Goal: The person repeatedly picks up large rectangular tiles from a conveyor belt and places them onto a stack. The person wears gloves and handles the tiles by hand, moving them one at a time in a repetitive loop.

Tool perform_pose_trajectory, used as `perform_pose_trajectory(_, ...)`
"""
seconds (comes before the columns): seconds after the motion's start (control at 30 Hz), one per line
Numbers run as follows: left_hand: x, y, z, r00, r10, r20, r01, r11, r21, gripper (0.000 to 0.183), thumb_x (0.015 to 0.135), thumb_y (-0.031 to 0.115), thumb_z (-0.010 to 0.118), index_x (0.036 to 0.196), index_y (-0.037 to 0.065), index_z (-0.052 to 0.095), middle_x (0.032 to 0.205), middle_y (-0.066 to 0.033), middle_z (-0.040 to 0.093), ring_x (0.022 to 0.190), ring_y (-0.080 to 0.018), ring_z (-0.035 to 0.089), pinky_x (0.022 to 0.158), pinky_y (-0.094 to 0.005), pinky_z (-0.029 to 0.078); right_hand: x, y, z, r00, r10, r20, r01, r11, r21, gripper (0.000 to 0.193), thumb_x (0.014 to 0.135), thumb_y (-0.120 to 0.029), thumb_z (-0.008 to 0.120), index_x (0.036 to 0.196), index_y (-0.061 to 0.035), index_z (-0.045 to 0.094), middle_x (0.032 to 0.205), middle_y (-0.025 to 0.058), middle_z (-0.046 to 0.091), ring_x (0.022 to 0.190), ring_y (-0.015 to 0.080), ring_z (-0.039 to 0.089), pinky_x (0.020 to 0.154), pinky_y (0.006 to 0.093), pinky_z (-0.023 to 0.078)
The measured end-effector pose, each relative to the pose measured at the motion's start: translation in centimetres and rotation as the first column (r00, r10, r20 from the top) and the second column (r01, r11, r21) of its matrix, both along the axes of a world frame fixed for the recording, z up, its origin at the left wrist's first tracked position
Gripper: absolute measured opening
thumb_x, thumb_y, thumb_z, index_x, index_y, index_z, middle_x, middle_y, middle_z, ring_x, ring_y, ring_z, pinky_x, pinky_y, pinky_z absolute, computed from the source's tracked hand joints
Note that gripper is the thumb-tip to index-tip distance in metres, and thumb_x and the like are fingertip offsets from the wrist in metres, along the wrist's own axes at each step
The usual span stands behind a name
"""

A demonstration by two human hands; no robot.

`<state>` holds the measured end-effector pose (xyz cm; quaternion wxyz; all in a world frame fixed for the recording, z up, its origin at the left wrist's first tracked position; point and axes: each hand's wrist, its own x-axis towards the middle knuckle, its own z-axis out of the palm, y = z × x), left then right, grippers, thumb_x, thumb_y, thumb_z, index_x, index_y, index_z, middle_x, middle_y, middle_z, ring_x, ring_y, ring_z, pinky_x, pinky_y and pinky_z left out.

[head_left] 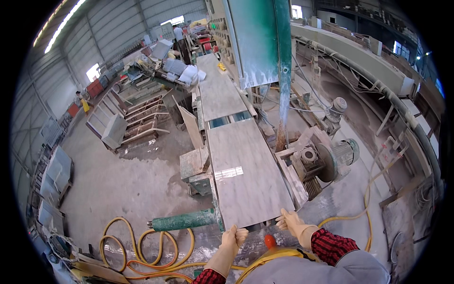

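A long, grey-veined marble slab (250, 184) lies lengthwise before me on a narrow conveyor, its polished top catching a bright reflection. My left hand (233, 238), in a cream glove, is closed at the slab's near left corner, fingers curled by the edge. At the near right corner my right hand (294, 224), gloved alike, has its fingers bent in against the slab's end. The fingertips' hold under the edge is partly hidden. Beyond a short gap showing the conveyor, a second marble slab (221, 92) lies in line, with a small yellow object (221, 66) on it.
Right of the conveyor stand a motor with a wheel (331, 158) and a green machine cabinet (257, 42). A green roller (184, 220) juts out on the left. A yellow hose (137, 246) coils on the floor. Metal racks (132, 123) stand farther left; other people are far off.
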<state>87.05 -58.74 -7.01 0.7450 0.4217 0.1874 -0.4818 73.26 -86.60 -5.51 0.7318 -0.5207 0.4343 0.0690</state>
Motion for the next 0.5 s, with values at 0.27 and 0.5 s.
perform_pose_trajectory(0.27, 2.3, -4.0, 5.6, 0.994, 0.028, 0.109, -0.055, 0.966, 0.251, 0.054, 0.116, 0.031, 0.038, 0.107, -0.013, 0.068, 0.078, -0.0066, 0.067, 0.053, -0.0083, 0.052, 0.045, -0.0177, 0.042, 4.3, -2.7, 1.0, 0.999, -0.037, -0.025, 0.04, 0.987, 0.153, 0.059, 0.111, -0.048, 0.052, 0.104, 0.0064, 0.071, 0.079, 0.0041, 0.067, 0.062, 0.0131, 0.059, 0.059, 0.0254, 0.051)
perform_pose_trajectory(0.5, 5.9, -4.8, 2.1, 0.994, 0.037, 0.104, -0.061, 0.97, 0.235, 0.05, 0.114, 0.032, 0.044, 0.106, -0.009, 0.072, 0.086, -0.0133, 0.077, 0.061, -0.0143, 0.068, 0.048, -0.0202, 0.054, 7.6, -3.4, 1.5, 0.998, -0.062, -0.02, 0.064, 0.994, 0.087, 0.055, 0.114, -0.043, 0.05, 0.105, 0.0079, 0.07, 0.08, 0.0053, 0.063, 0.06, 0.0127, 0.052, 0.058, 0.0258, 0.047)
